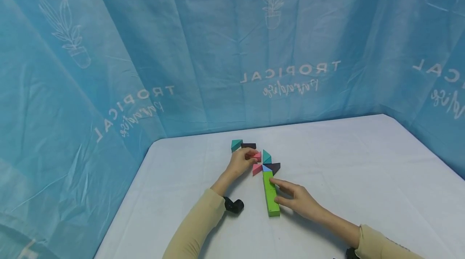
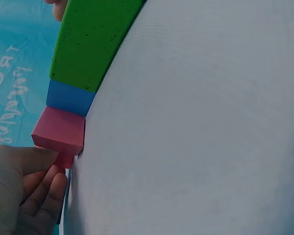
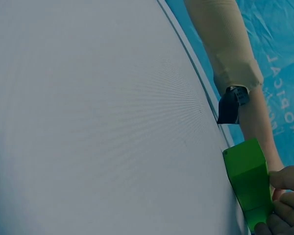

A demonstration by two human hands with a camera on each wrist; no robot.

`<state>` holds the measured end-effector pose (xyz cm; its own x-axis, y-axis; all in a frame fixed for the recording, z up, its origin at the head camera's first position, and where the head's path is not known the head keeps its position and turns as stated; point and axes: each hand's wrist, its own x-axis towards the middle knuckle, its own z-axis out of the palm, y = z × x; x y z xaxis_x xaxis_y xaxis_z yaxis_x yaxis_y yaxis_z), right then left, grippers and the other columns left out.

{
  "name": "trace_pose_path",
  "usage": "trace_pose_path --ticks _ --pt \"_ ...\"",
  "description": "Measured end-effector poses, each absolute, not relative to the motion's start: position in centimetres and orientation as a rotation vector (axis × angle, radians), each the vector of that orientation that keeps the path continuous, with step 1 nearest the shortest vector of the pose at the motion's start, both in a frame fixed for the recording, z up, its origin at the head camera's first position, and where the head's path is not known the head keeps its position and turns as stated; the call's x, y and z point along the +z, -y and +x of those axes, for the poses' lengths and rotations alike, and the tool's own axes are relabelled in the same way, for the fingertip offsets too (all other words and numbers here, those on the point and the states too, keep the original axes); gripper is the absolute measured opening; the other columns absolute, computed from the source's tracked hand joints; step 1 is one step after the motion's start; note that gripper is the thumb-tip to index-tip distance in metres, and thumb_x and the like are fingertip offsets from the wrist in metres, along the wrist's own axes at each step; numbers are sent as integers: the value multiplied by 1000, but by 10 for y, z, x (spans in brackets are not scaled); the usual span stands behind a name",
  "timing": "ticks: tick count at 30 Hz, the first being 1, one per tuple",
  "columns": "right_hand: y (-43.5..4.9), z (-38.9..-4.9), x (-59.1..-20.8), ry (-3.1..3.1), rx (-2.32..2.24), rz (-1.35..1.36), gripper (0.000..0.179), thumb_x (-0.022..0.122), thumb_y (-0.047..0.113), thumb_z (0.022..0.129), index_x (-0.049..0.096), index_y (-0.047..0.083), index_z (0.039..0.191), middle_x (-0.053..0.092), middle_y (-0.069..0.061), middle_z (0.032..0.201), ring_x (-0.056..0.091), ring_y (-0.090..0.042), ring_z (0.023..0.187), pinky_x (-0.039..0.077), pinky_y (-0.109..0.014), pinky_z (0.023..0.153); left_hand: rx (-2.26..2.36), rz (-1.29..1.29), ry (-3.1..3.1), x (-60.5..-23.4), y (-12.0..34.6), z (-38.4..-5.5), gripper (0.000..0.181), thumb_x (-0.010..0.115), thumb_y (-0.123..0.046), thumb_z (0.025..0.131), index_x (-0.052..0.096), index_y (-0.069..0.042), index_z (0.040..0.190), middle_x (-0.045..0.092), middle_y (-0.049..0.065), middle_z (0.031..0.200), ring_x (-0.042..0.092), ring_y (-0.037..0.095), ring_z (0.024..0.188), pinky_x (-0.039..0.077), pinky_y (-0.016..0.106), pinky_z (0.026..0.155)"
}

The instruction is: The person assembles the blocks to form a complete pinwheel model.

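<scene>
My left hand point(image 1: 242, 161) pinches a small pink triangular block point(image 1: 258, 156) between thumb and fingers; in the left wrist view that block point(image 2: 63, 160) is partly hidden. Just nearer lies a second pink triangular block point(image 1: 256, 169), its corner at a blue triangular block point(image 1: 267, 168). A straight row of green blocks point(image 1: 270, 194) runs from the blue one towards me. The fingertips of my right hand point(image 1: 299, 199) touch the right side of this row. Right of the blue block sits a dark triangular block point(image 1: 274, 167), with a teal triangular block point(image 1: 267, 157) beyond it.
Past my left hand lie another teal block point(image 1: 236, 145) and a dark block point(image 1: 248, 145), side by side. A white cloth covers the table point(image 1: 345, 162). Blue printed curtains point(image 1: 218, 49) hang behind its far edge and at both sides.
</scene>
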<state>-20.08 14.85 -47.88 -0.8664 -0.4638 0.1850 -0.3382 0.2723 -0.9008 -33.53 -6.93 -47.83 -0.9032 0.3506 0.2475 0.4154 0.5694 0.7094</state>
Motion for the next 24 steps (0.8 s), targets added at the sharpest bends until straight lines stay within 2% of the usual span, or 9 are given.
trace_pose_path --ticks 7,14,20,24 --pt "-147 -200 -477 -2434 -1647 -758 53 64 14 90 45 -2 137 43 -18 141 40 -36 128 36 -45 101 -1299 -677 2721 -477 68 -336 21 67 -4 87 68 -7 107 67 3 97 62 12 83 51 20 73" --pt "-142 -189 -452 -2425 -1641 -736 50 63 5 90 44 -9 134 43 -25 139 39 -42 127 34 -50 100 -1282 -663 2663 -478 71 -338 17 65 -4 88 68 -5 106 67 6 100 63 17 89 51 26 78" --pt "-141 -185 -445 -2424 -1646 -738 49 62 4 89 45 -10 133 43 -26 138 39 -43 126 34 -50 100 -1281 -667 2721 -478 70 -340 24 65 -16 90 66 -7 113 65 5 106 62 15 89 51 22 73" --pt "-141 -185 -448 -2424 -1660 -741 50 63 3 89 45 -9 134 43 -25 138 39 -42 127 34 -49 100 -1292 -627 2754 -475 67 -339 28 63 -20 92 64 -6 116 64 7 112 62 17 91 53 24 71"
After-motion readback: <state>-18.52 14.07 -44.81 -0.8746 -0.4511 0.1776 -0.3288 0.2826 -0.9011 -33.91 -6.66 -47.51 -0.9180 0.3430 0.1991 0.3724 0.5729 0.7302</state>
